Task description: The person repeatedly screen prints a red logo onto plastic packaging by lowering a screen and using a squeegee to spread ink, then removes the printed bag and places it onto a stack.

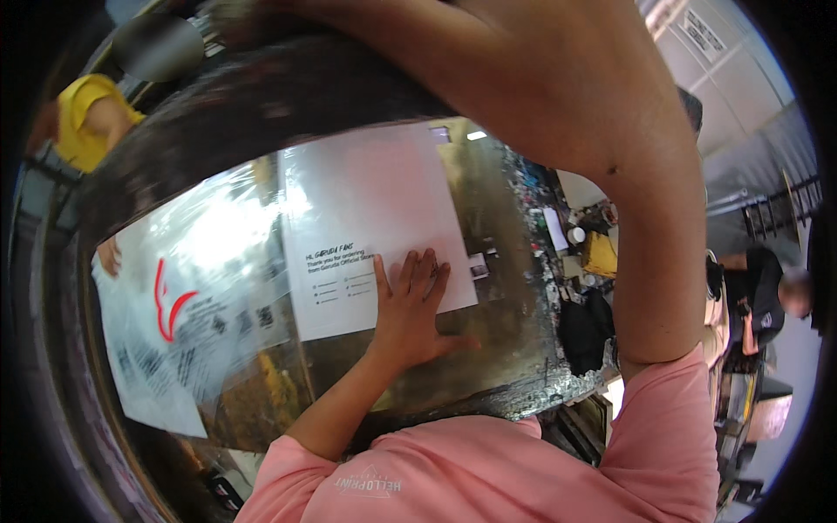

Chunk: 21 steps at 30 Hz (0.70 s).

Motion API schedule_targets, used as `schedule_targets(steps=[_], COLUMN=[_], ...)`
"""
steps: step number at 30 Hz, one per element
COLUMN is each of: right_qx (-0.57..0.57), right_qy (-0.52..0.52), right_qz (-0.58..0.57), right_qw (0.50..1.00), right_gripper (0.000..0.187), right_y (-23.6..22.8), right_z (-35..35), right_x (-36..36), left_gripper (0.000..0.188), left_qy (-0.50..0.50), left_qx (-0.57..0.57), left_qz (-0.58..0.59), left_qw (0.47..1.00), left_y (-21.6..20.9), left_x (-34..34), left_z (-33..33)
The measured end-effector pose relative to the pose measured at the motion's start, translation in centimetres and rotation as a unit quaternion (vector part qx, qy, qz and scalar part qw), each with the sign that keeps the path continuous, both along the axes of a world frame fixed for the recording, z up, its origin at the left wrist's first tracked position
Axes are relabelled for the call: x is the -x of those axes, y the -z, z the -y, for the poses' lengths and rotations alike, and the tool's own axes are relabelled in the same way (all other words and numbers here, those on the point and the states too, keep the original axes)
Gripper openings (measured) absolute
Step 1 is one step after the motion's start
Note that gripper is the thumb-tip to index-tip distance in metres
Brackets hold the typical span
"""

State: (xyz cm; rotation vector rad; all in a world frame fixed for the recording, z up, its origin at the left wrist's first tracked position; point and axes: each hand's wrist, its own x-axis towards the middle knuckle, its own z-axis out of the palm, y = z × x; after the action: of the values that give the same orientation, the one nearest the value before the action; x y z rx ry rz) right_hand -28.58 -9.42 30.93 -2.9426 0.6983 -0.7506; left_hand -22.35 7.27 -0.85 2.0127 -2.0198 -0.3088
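I can't tell my cut-off right hand's (540, 78) grip; the white sheet (375, 192) lies partly beneath my left hand (412, 301), fingers spread.

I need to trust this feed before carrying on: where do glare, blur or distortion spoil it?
In the head view, strong glare washes out the upper part of the left plastic sheet, with a smaller patch on the white printed sheet's left edge; the dark band across the top looks blurred; straight edges bend toward the black rim.

Glare catches the middle sheet (375, 209); the view's edges seem blurred.
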Motion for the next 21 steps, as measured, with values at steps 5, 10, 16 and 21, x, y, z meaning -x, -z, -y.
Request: schedule_targets(steps=[5,10,16,21], right_qx=[0.001,0.005,0.026,0.097], right_qy=[-0.013,-0.028,-0.006,0.017], right_qz=[0.009,0.018,-0.009,0.02], right_qw=[1.0,0.999,1.0,0.995], right_gripper=[0.071,0.074,0.078,0.055], right_y=[1.1,1.4,-1.0,5.7], right_z=[1.4,1.0,-1.5,-2.0], right_x=[1.7,1.5,0.4,0.7], left_gripper=[0.126,0.129,0.122,0.102], left_qy=[0.05,0.053,0.062,-0.203], left_qx=[0.031,0.026,0.08,0.241], left_qz=[0.003,-0.003,0.021,-0.288], left_qw=[0.998,0.998,0.995,0.904], left_y=[-0.2,0.3,-0.5,-3.9], left_x=[2.0,1.7,1.7,-6.6], left_z=[0.7,0.1,-0.3,-7.0])
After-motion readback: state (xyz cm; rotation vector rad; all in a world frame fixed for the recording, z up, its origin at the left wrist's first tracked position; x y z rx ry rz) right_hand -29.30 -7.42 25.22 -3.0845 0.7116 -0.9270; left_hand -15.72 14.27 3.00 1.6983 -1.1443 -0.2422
